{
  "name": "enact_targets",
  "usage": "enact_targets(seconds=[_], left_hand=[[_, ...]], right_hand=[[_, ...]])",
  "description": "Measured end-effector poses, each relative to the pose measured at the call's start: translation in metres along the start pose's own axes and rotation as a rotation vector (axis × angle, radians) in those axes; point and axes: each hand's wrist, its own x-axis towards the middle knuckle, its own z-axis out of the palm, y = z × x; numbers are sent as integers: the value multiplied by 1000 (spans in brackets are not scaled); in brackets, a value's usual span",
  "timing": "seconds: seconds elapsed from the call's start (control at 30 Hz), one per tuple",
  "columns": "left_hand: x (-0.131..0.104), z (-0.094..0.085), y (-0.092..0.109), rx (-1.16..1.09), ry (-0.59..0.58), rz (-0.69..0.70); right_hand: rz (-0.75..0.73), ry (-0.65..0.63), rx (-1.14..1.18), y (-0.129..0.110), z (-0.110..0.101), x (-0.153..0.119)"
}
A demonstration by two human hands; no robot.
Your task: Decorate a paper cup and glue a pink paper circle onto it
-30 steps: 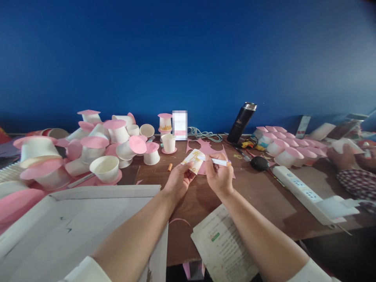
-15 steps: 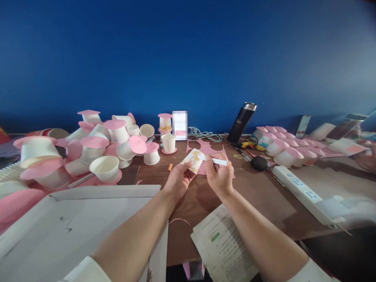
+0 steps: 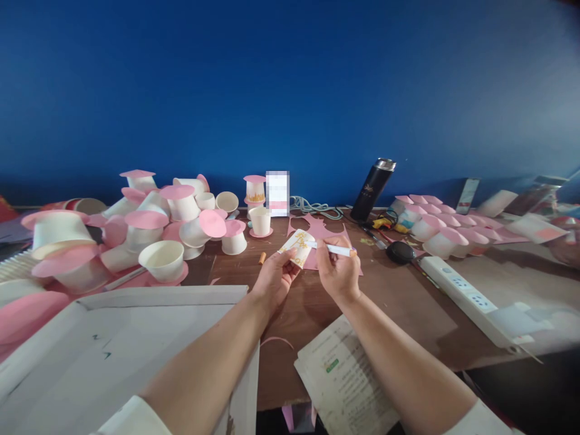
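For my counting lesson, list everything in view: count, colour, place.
Cups: many, white/pink, left, back, right
Pixelated screen: one, white, back
Flask: one, black, back
Cord: one bundle, pale, back
Cut sheet: one, pink, centre
Cap: one, orange, centre
Tray: one, white, left
Printed pages: several, pale, front
Power strip: one, white, right
Round object: one, black, right
Smaller items: several, mixed, right
Table: one, brown, below
Wall: one, blue, behind
Decorated piece: one, white/yellow, centre
Pen: one, white, centre
Left hand, right hand: two, bare, centre
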Motion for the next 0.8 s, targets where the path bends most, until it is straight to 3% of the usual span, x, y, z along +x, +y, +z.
enact_targets(seconds=[0.43, 0.8], left_hand=[[-2, 3, 3, -39, 32, -22], [2, -2, 4, -27, 16, -24]], right_hand=[[119, 50, 218, 6, 4, -3], [112, 16, 200, 12, 7, -3]])
